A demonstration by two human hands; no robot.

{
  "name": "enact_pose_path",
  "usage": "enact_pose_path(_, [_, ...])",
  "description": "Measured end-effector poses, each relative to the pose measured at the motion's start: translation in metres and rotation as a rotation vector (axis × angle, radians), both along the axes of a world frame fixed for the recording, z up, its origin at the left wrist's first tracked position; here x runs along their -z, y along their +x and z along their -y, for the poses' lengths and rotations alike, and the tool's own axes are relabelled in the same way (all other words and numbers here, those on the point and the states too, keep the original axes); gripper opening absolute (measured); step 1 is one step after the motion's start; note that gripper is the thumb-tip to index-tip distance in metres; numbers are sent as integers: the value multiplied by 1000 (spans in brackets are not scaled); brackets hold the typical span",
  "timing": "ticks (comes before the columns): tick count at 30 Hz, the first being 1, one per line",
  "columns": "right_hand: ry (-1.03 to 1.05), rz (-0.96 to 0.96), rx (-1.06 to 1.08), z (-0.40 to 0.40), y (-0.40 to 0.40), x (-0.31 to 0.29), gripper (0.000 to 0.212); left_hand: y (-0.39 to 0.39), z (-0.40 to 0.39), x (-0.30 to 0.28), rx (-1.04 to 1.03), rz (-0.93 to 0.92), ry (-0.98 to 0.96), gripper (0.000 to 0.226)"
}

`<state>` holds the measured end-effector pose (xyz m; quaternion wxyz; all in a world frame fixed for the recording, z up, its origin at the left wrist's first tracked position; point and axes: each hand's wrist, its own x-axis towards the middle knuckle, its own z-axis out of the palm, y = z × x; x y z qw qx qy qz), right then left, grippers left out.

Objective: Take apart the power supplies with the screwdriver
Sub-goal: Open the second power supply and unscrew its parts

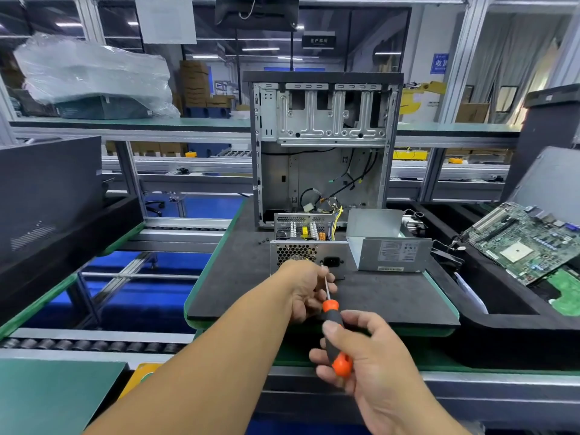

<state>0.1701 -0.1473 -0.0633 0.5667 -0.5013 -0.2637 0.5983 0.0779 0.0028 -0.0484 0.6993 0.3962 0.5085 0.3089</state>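
Steadying the power supply (309,257) at frame center on the black mat (376,296), your left hand (306,290) pinches the screwdriver (334,328) shaft; your right hand (367,356) clenches its handle. Expect a rigid, heavy, sharp-edged metal box with fragile exposed components; hold its outer walls. Its removed cover (389,249) lies center-right.

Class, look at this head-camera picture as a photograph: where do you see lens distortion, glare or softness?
Head view: wide-angle bending bows the frame rails at the edges; ceiling lights glare in the plastic-wrapped bundle; the right hand on the screwdriver looks soft up close, the left hand a little less; the power supply is evenly lit.
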Motion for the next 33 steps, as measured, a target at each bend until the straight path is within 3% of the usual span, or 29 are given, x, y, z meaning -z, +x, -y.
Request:
enact_pose_path(2, [71,272,80,-2,-3,3,48,1,2,1,-9,-29,46,28])
enact_pose_path(4, [106,304,115,-2,-7,3,49,2,0,1,-23,-52,56,25])
enact_pose_path(7, [26,-119,108,2,-8,0,34,4,-4,-4,-24,-35,-15,21])
enact_pose_path(9, [-131,-449,-5,7,-3,-4,41,2,-6,-6,-15,-13,-62,27])
enact_pose_path(12, [-199,-618,-173,11,2,-3,47,-1,-8,-5,4,27,-104,33])
enact_pose_path(15, [-148,-490,-172,10,-5,-1,52,-3,-10,-3,3,55,-111,34])
enact_pose_path(20, [-2,-193,5,6,-13,2,61,-2,-5,-1,-19,28,-52,24])
enact_pose_path(24, [-98,-350,60,0,-5,8,47,2,-7,-1,-77,20,-85,25])
enact_pose_path(30, [-247,-465,-164,7,1,17,60,5,-8,2,-78,148,-164,33])
enact_pose_path(33, [-200,-418,-194,4,1,11,48,3,-9,3,-66,145,-143,30])
